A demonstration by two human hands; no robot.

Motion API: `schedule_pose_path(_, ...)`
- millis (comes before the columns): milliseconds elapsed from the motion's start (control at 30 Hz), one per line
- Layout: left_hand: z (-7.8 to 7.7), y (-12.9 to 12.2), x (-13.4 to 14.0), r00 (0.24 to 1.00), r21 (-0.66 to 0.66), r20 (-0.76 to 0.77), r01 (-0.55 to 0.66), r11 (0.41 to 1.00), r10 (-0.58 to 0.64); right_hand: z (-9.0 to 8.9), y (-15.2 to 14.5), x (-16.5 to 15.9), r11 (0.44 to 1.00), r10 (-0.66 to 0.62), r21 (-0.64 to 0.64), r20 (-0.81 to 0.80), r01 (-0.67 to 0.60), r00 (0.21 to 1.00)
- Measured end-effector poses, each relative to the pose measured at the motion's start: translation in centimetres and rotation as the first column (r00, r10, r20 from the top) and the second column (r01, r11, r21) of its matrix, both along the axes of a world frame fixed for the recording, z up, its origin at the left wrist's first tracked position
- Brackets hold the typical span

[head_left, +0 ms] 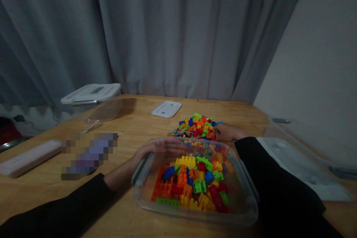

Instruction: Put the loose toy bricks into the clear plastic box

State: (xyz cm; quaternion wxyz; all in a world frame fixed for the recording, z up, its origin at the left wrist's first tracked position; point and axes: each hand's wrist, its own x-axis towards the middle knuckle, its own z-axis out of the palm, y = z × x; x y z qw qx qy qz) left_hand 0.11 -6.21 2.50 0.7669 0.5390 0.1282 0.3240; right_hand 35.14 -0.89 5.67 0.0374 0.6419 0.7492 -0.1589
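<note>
Hands at a wooden table [134, 122], seen from my head camera: my left hand [158, 147] lies curved over the far left rim of a clear plastic tub [195, 215] in the lower centre of the frame, fingers loosely together and pressing the rim, not pinching anything. My right hand [224, 132] reaches past the tub's far edge to a loose heap of colourful building bricks [196, 124] at the centre of the frame; its fingers are bunched at the heap's right side, but I cannot tell whether they hold a brick. More bricks [195, 184], orange, yellow, green, blue and red, fill the tub. To do this well, I judge the left hand should hold the tub steady while the right takes small clusters from the heap's near edge, so that none scatter across the wood. A small white lid [166, 109] lies just left of the heap. A second clear container with a white lid [92, 93] sits at the upper left, and another clear lid [301, 156] rests at the right edge.
</note>
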Motion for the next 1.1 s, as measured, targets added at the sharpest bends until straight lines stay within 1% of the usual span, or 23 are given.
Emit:
schedule_pose_path(167,0.1,0.0,-0.2,0.999,0.002,0.023,0.036,0.999,-0.036,-0.1,0.0,0.1,1.0,0.006,0.0,-0.007,-0.006,1.0)
schedule_pose_path(367,0.4,-0.3,-0.1,0.999,-0.012,0.027,0.025,1.0,-0.025,-0.1,0.0,0.1,1.0,0.009,0.008,-0.003,-0.009,1.0)
schedule_pose_path(500,0.0,0.5,-0.1,0.998,0.037,0.029,0.059,0.998,-0.06,-0.1,-0.1,-0.1,1.0,0.007,0.009,0.001,-0.007,1.0)
schedule_pose_path(567,-0.3,0.8,-0.1,0.997,0.036,0.031,0.069,0.997,-0.07,0.0,-0.1,-0.1,1.0,0.013,0.004,-0.003,-0.013,1.0)
schedule_pose_path(733,-0.1,0.2,-0.1,0.999,-0.033,0.027,0.026,0.999,-0.025,0.0,-0.1,0.2,1.0,0.028,0.01,-0.017,-0.028,0.999)
schedule_pose_path(833,0.2,-0.2,0.0,0.999,-0.028,0.033,0.012,1.0,-0.011,-0.1,-0.1,0.4,0.999,0.036,0.022,-0.029,-0.035,0.999)
schedule_pose_path(933,0.4,-0.1,0.0,0.999,-0.024,0.019,0.028,0.999,-0.028,0.1,-0.1,0.5,0.997,0.066,0.039,-0.065,-0.064,0.996)
schedule_pose_path(1100,0.6,-0.2,0.1,1.0,-0.044,0.016,-0.004,0.999,0.005,0.8,-0.4,0.4,0.992,0.124,0.054,-0.138,-0.117,0.983)
